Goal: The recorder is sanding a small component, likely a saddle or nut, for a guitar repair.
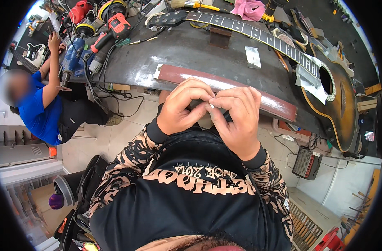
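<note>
My left hand (184,106) and my right hand (239,115) meet fingertip to fingertip in front of my chest, at the near edge of the workbench. Both are closed in a pinch around a small white piece (210,105), mostly hidden by the fingers; its exact kind is too small to make out. Just beyond them, a long reddish-brown bar (266,100) lies along the bench edge, partly covered by my hands. An acoustic guitar (345,100) with a dark sunburst body rests on the right, its neck (249,31) stretching left across the bench.
A wooden block (219,37) sits under the neck, with a thin metal plate (253,57) nearer me. Power tools (115,27) and cables crowd the far left. A person in a blue shirt (42,104) works at the left. A small amplifier (307,163) stands on the floor at right.
</note>
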